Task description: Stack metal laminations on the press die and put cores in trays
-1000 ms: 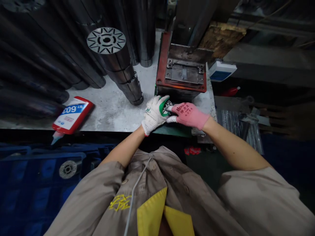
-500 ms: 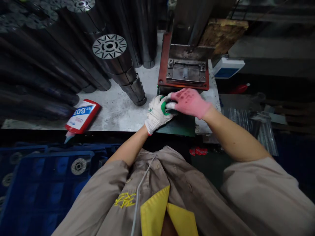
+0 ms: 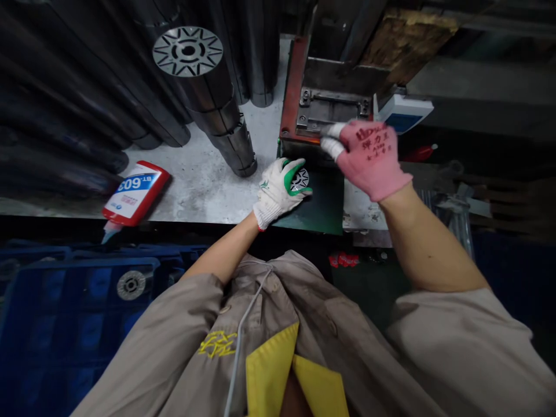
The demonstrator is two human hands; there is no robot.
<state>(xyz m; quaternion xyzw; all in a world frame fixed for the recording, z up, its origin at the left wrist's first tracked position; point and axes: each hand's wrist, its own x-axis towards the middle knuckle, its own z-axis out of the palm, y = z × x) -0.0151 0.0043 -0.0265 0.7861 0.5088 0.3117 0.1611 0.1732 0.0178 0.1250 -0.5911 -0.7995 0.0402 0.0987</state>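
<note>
My left hand (image 3: pixel 280 188), in a white glove with green-coated fingers, is wrapped round a round slotted metal core (image 3: pixel 299 180) on the green mat (image 3: pixel 324 211). The core's patterned top face shows between thumb and fingers; its side is hidden. My right hand (image 3: pixel 362 153), in a pink glove with white fingertips, is raised at the front edge of the metal fixture (image 3: pixel 336 110) on its red base plate (image 3: pixel 287 124). Its fingers are pinched together, slightly blurred, and whatever lies between them cannot be made out. The hand covers part of the fixture's front.
A leaning stack of slotted metal cores (image 3: pixel 189 52) stands left of the fixture, with several dark cylindrical stacks (image 3: pixel 260 75) behind. A red glue bottle (image 3: pixel 136 194) lies near the bench's front edge. Blue trays (image 3: pixel 78 318) sit lower left. A white box (image 3: pixel 403 113) is at right.
My right hand has moved away from the left hand, up and right to the fixture. The core's face in my left hand is now uncovered. The view has shifted slightly.
</note>
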